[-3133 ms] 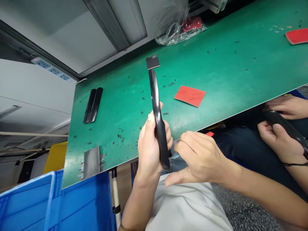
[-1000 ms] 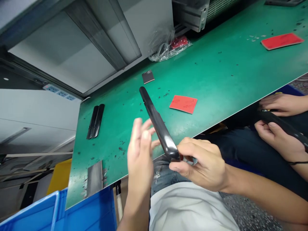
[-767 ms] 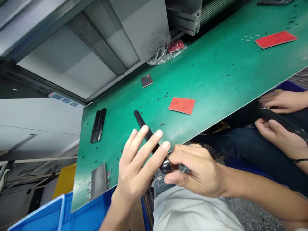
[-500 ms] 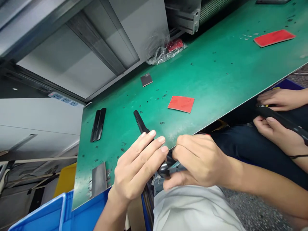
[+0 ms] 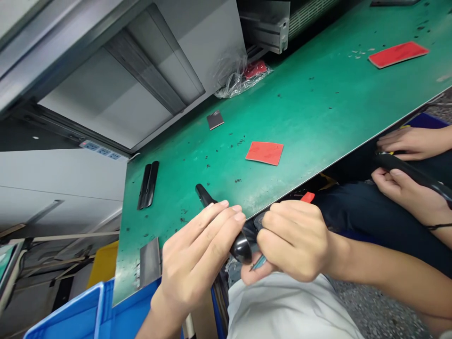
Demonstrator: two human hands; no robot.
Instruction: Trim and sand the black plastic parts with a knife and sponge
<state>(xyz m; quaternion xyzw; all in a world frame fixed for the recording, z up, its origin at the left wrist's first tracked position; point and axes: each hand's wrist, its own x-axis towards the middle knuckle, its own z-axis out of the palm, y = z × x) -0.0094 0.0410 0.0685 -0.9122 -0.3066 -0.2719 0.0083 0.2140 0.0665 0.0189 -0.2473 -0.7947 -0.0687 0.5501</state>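
Note:
My left hand wraps its fingers over a glossy black plastic strip, whose far tip sticks out over the green bench mat. My right hand pinches close to the strip's near end, and a small craft knife with a teal body shows below its fingers. The blade and the point of contact are hidden by my fingers.
A red pad, a dark square pad and a pair of black strips lie on the mat. A co-worker's hands hold a similar strip at right. A blue crate stands below the bench's near corner.
The dark square is off the strip and lying on the mat. My left hand has closed over the strip, which has swung lower, and my right hand now pinches its near end.

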